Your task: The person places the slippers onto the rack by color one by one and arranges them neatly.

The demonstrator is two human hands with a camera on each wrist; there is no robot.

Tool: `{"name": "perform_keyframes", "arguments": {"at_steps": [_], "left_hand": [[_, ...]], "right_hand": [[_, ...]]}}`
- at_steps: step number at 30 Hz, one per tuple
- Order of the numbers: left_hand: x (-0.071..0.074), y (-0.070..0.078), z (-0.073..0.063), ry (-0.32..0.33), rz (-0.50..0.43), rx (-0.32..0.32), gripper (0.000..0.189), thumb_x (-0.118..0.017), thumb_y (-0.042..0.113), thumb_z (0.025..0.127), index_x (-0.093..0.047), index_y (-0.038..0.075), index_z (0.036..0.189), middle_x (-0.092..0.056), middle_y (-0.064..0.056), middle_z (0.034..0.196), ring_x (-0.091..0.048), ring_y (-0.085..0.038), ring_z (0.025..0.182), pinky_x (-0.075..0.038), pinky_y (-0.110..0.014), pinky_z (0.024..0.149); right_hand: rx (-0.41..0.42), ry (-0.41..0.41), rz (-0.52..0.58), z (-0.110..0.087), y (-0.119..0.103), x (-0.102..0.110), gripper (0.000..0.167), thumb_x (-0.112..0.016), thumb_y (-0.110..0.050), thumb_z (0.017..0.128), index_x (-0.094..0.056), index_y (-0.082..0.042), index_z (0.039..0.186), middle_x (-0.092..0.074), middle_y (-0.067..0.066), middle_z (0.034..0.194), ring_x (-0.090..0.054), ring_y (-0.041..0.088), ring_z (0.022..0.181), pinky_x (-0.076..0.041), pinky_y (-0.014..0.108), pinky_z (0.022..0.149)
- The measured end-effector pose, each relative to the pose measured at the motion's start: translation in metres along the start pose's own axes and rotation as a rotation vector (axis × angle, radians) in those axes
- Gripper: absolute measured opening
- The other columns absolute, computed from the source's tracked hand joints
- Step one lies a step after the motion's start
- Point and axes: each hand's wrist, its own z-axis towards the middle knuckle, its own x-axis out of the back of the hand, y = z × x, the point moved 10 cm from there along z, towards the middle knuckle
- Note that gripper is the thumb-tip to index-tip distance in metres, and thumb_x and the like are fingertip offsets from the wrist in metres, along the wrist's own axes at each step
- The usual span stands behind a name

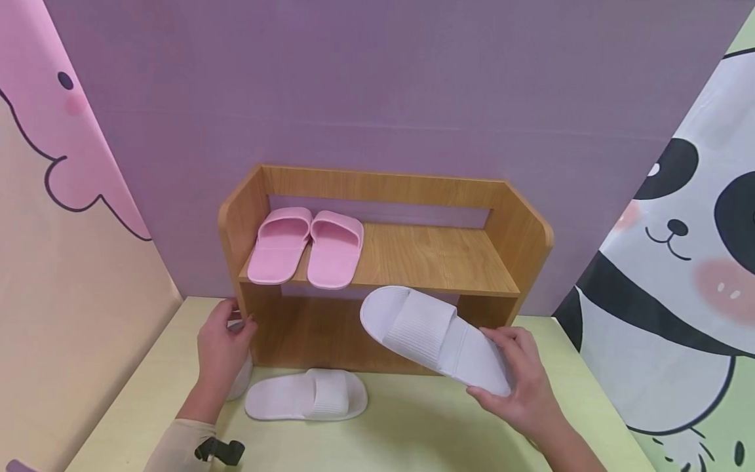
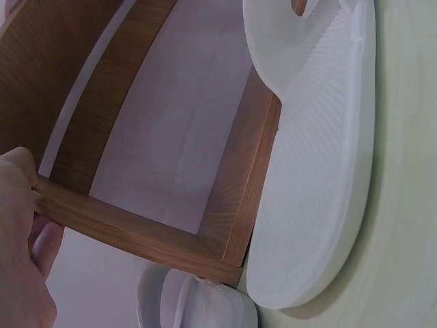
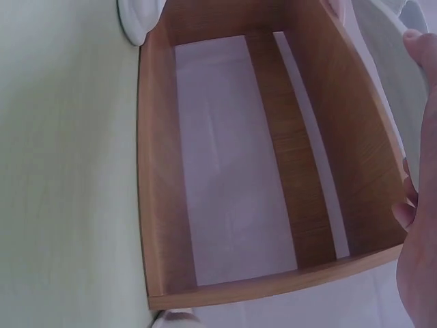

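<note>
My right hand point(image 1: 522, 383) holds a white slipper point(image 1: 421, 328) by its heel end, thumb on one edge and fingers on the other. The slipper is raised and tilted in front of the wooden shoe rack point(image 1: 436, 252), its toe pointing up and left. My left hand point(image 1: 223, 344) grips the front edge of the rack's left side panel, with the thumb inside and fingers outside in the left wrist view. A second white slipper point(image 1: 283, 396) lies on the table before the rack, toe to the right. A pair of pink slippers point(image 1: 334, 252) sits on the upper shelf's left part.
Beside the rack's left foot stands a pale grey-white item point(image 2: 212, 304), partly hidden by my left hand in the head view. The rack stands on a pale yellow table point(image 1: 413, 432) against a purple back wall point(image 1: 377, 85). A panda-printed panel point(image 1: 678, 295) borders the right side.
</note>
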Motion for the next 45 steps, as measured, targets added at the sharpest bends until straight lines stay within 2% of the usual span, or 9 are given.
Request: {"name": "perform_keyframes", "arguments": {"at_steps": [4,6,9,13,16,22,32,39,45], "left_hand": [[0.001,0.002,0.0,0.003,-0.01,-0.003,0.029,-0.076,-0.006,0.095,-0.069,-0.001,0.123,-0.074,-0.021,0.116,-0.077,-0.044,0.105,-0.067,-0.059,0.084],[0.001,0.002,0.0,0.004,-0.012,-0.004,0.029,-0.076,-0.006,0.095,-0.069,-0.001,0.122,-0.074,-0.021,0.115,-0.077,-0.044,0.105,-0.067,-0.059,0.083],[0.001,0.002,0.0,0.005,-0.014,-0.005,0.028,-0.076,-0.005,0.094,-0.069,-0.001,0.122,-0.075,-0.021,0.115,-0.077,-0.044,0.105,-0.067,-0.059,0.083],[0.001,0.001,0.0,0.003,-0.015,-0.01,0.029,-0.075,-0.005,0.095,-0.069,-0.001,0.123,-0.074,-0.021,0.115,-0.077,-0.044,0.105,-0.067,-0.06,0.083],[0.0,0.001,0.0,0.004,-0.023,-0.012,0.029,-0.076,-0.005,0.094,-0.069,-0.001,0.122,-0.075,-0.021,0.115,-0.078,-0.044,0.105,-0.067,-0.059,0.083],[-0.001,-0.001,0.0,0.003,-0.036,-0.005,0.028,-0.075,-0.005,0.094,-0.069,-0.001,0.121,-0.075,-0.021,0.115,-0.079,-0.044,0.103,-0.067,-0.058,0.083],[-0.001,-0.004,0.001,0.003,-0.01,0.015,0.028,-0.075,-0.003,0.096,-0.068,-0.001,0.123,-0.074,-0.021,0.115,-0.078,-0.044,0.105,-0.067,-0.057,0.084],[-0.001,-0.003,0.0,-0.004,0.001,0.018,0.029,-0.074,-0.003,0.096,-0.068,-0.002,0.125,-0.074,-0.022,0.118,-0.077,-0.045,0.107,-0.066,-0.06,0.086],[-0.001,-0.003,0.001,-0.009,0.002,0.017,0.028,-0.075,-0.002,0.097,-0.067,-0.002,0.124,-0.074,-0.022,0.118,-0.077,-0.045,0.107,-0.066,-0.06,0.085]], "right_hand": [[0.013,0.046,-0.005,0.007,-0.006,0.006,0.088,-0.101,-0.024,0.069,-0.066,0.002,0.146,-0.055,0.02,0.131,-0.045,0.016,0.127,-0.038,0.016,0.103],[0.019,0.071,-0.006,0.01,-0.009,0.008,0.087,-0.099,-0.04,0.077,-0.066,0.001,0.146,-0.055,0.022,0.132,-0.044,0.019,0.127,-0.038,0.017,0.102],[0.009,0.108,-0.039,0.015,-0.01,0.011,0.092,-0.086,-0.067,0.086,-0.066,0.0,0.146,-0.055,0.023,0.13,-0.044,0.021,0.126,-0.037,0.017,0.101],[-0.01,0.154,-0.075,0.022,-0.012,0.014,0.092,-0.094,-0.058,0.08,-0.066,0.0,0.146,-0.054,0.025,0.13,-0.043,0.024,0.126,-0.035,0.017,0.1],[-0.027,0.185,-0.095,0.026,-0.013,0.016,0.09,-0.099,-0.037,0.07,-0.065,0.0,0.146,-0.053,0.025,0.128,-0.044,0.028,0.124,-0.034,0.019,0.101],[-0.077,0.241,-0.18,0.032,-0.014,0.02,0.095,-0.103,-0.021,0.064,-0.063,0.001,0.147,-0.052,0.027,0.127,-0.044,0.037,0.122,-0.032,0.021,0.098],[-0.182,0.376,-0.226,0.043,-0.008,0.033,0.088,-0.101,-0.023,0.073,-0.064,0.001,0.148,-0.051,0.03,0.126,-0.043,0.045,0.123,-0.037,0.045,0.088],[-0.276,0.439,-0.261,0.05,-0.003,0.036,0.082,-0.101,-0.024,0.078,-0.065,0.0,0.147,-0.053,0.027,0.126,-0.045,0.041,0.124,-0.041,0.047,0.089],[-0.308,0.463,-0.291,0.056,-0.004,0.037,0.079,-0.1,-0.028,0.08,-0.066,0.003,0.144,-0.054,0.029,0.125,-0.046,0.044,0.123,-0.042,0.05,0.09]]}}
